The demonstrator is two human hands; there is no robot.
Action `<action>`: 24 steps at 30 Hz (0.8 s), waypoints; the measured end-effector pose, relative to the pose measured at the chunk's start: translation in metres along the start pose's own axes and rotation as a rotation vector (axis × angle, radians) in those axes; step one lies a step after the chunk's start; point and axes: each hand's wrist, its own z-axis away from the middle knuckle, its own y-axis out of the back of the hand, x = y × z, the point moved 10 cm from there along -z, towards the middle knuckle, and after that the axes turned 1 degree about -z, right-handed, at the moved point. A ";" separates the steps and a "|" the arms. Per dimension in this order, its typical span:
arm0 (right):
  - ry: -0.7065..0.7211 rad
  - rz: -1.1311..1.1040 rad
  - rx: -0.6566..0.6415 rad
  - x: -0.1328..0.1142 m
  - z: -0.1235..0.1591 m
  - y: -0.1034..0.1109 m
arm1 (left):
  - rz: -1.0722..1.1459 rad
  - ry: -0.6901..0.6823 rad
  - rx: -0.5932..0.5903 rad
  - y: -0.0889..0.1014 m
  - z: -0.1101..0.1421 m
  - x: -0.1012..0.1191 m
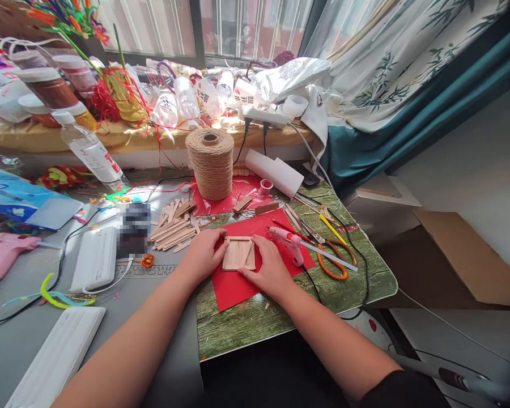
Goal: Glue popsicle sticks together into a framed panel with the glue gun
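A small square panel of wooden craft sticks (238, 253) lies on a red sheet (227, 292), with raised strips along its edges and one stick slanting across its right part. My left hand (206, 255) grips the panel's left edge between thumb and fingers. At the opposite side my right hand (272, 267) holds the right edge, thumb at the lower corner. Just right of that hand rests a pink glue gun (289, 238) with a clear glue stick in its back. Loose craft sticks (172, 229) are heaped beyond my left hand.
Orange-handled scissors (332, 260) and a yellow pen (332, 228) lie at the right, near a black cord. A big twine spool (210, 164) stands behind. Left are white power banks (94, 258), a second pink glue gun (8, 255) and a leaning bottle (91, 153).
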 end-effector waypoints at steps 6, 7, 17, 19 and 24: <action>0.019 0.002 -0.013 -0.003 0.003 0.001 | 0.021 0.001 0.003 0.000 0.000 -0.003; 0.022 0.005 -0.025 -0.003 0.002 0.000 | 0.021 -0.003 0.002 0.000 0.000 -0.002; 0.038 0.009 -0.033 0.001 -0.001 -0.004 | 0.013 -0.012 -0.006 -0.004 -0.001 -0.003; 0.046 0.006 -0.035 0.002 -0.001 -0.004 | 0.009 -0.020 -0.009 -0.004 -0.001 -0.003; 0.044 -0.019 -0.046 0.003 -0.001 -0.003 | 0.013 -0.028 -0.011 -0.004 -0.001 -0.002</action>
